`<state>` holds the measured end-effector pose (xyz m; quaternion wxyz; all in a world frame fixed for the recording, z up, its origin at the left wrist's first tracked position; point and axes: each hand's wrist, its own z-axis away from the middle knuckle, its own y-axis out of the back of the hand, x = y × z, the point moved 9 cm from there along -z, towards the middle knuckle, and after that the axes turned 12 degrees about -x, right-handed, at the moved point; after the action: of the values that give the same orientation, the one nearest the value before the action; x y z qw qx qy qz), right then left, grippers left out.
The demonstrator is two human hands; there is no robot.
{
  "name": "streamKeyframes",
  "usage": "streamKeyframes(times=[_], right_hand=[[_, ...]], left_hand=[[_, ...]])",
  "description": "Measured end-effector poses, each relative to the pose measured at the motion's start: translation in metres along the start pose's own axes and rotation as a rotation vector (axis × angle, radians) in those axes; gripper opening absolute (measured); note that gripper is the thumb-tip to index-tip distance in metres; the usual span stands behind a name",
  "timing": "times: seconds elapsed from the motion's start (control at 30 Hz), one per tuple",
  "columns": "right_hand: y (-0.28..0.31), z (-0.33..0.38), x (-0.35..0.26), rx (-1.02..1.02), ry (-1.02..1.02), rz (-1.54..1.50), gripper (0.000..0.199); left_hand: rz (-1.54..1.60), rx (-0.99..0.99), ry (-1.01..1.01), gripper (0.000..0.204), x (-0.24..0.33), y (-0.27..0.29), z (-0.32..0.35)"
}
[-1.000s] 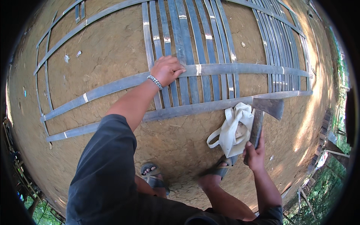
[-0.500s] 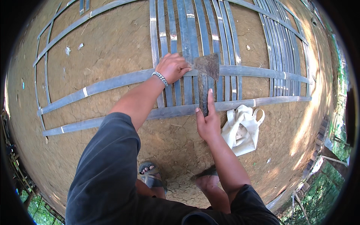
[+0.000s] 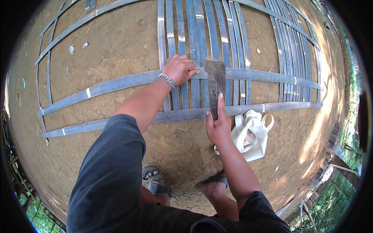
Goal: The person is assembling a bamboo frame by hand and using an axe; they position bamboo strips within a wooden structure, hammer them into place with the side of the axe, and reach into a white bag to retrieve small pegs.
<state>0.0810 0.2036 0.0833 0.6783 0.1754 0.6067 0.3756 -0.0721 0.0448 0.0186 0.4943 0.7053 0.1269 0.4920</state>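
My left hand point(image 3: 179, 70) rests on a long grey slat point(image 3: 124, 82), which looks like split bamboo and lies across several upright slats point(image 3: 192, 46). Its thumb and forefinger are pinched together over a crossing; whatever they pinch is too small to make out. Just to the right, my right hand point(image 3: 219, 126) grips the handle of a hatchet point(image 3: 216, 79). The dark, worn head is raised over the slats beside my left fingertips, its blade turned nearly out of sight. Another long slat point(image 3: 182, 114) runs across nearer to me.
A white bag point(image 3: 254, 145) with loop handles lies on the cracked dirt by my right forearm. More close-set slats point(image 3: 291, 58) stand in the frame at the right. My sandalled feet point(image 3: 157, 180) are below. Two small pale scraps lie at the upper left.
The hatchet has turned in my right hand, so its broad blade face no longer shows. My right hand has shifted slightly right; my left hand stays on the crossing.
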Motion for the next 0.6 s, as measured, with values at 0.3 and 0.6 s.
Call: streamKeyframes(times=[0.3,0.6], right_hand=[[0.022,-0.006,-0.018,0.066,0.014,-0.123,0.072],[-0.005,-0.009,0.004,-0.192,-0.159,0.041,0.079]], left_hand=[[0.193,0.223,0.053,0.024,-0.010,0.023,0.011],[0.167,0.382,0.119,0.040,-0.021,0.032,0.014]])
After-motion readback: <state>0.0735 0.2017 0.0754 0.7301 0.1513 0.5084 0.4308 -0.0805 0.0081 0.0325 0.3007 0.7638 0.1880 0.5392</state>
